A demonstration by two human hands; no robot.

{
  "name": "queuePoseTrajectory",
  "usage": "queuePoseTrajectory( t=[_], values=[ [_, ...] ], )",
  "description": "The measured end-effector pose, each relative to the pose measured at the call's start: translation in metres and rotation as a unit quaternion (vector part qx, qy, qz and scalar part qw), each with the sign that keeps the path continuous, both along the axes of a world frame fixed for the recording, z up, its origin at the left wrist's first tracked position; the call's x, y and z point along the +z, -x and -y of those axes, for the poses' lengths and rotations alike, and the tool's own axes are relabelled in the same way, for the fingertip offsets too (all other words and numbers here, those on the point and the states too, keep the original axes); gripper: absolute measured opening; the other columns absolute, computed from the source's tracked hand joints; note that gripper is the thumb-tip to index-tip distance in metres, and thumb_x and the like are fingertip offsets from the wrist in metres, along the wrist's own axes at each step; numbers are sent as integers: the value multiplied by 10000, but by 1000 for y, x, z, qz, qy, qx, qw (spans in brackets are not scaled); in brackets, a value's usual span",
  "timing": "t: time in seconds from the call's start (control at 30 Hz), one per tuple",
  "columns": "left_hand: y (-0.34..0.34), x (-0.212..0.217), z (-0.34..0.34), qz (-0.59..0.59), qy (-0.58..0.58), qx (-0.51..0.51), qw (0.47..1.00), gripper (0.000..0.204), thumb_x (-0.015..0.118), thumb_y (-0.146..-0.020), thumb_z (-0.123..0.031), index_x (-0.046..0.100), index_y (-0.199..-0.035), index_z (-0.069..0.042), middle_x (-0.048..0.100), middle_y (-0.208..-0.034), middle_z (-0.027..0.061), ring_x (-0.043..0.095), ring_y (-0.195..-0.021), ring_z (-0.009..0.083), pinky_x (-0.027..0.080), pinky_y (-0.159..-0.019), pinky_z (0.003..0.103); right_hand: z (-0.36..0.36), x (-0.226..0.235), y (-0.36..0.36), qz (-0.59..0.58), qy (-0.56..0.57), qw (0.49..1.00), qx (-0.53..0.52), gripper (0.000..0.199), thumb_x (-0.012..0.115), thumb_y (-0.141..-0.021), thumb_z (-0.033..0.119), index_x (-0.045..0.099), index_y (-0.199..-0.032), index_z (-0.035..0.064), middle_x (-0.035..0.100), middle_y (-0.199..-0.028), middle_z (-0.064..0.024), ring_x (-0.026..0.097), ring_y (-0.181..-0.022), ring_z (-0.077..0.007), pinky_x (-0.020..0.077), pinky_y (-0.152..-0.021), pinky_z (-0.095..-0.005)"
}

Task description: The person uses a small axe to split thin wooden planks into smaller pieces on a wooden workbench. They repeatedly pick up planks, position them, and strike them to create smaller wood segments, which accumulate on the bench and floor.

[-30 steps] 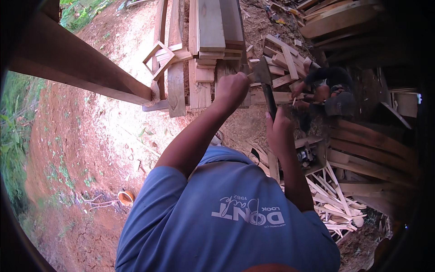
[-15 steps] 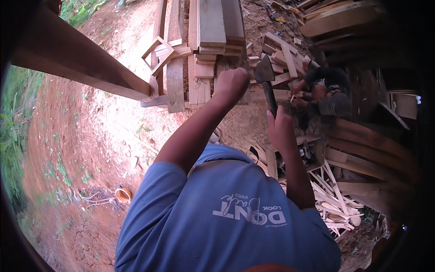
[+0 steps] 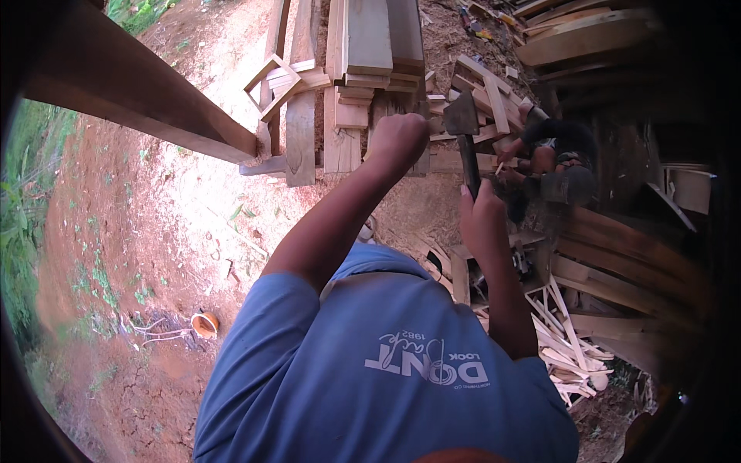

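My right hand is wrapped round the dark handle of a hatchet, whose broad dark head points away from me. To its left, my left hand is closed in a fist over the near end of the wooden planks. Anything inside that fist is hidden from view. Just beyond it lies a stack of sawn boards, with short wooden blocks under its near end. The hatchet head is apart from my left hand.
A square wooden frame leans left of the stack. A thick post slants in from the upper left. At right, a crouching person works beside piled wood pieces. Offcuts lie lower right; an orange container rests on dirt.
The hatchet has shifted slightly right and its handle stands a little more upright. My left hand stays closed at nearly the same place by the planks.
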State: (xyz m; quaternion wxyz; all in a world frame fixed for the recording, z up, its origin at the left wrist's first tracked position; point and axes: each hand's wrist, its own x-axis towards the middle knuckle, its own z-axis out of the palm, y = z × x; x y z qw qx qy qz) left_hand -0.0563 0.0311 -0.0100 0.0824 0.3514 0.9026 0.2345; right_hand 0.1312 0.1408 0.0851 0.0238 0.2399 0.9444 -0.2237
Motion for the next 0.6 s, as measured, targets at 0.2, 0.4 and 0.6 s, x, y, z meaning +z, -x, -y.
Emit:
queuePoseTrajectory(
  t=[0.2, 0.4, 0.6],
  values=[
    [2, -4, 4, -2, -10, 7, 1000, 167, 589, -932, -100, 729, -870, -34, 766, -856, 212, 780, -819, 376, 620, -712, 484, 20, 66, 8, -180, -19, 983, 44, 264, 598, -1075, 202, 538, -1074, -55, 654, -817, -298, 681, -829, -522, 516, -696, -560],
    [-3, 9, -2, 24, -2, 30, 999, 165, 566, -950, -83, 708, -912, -7, 766, -869, 235, 780, -844, 401, 627, -729, 497, 4, 7, 8, 40, -9, 999, 2, 273, 594, -1080, 220, 544, -1090, -48, 658, -824, -293, 688, -832, -515, 515, -690, -543],
    [-4, 1, 4, 9, -22, 42, 999, 155, 568, -947, -68, 699, -899, 0, 760, -838, 243, 783, -825, 388, 629, -695, 479, 28, 91, 20, -50, 8, 999, -8, 279, 592, -1085, 227, 548, -1098, -48, 651, -794, -276, 695, -796, -494, 505, -655, -525]
  ],
)
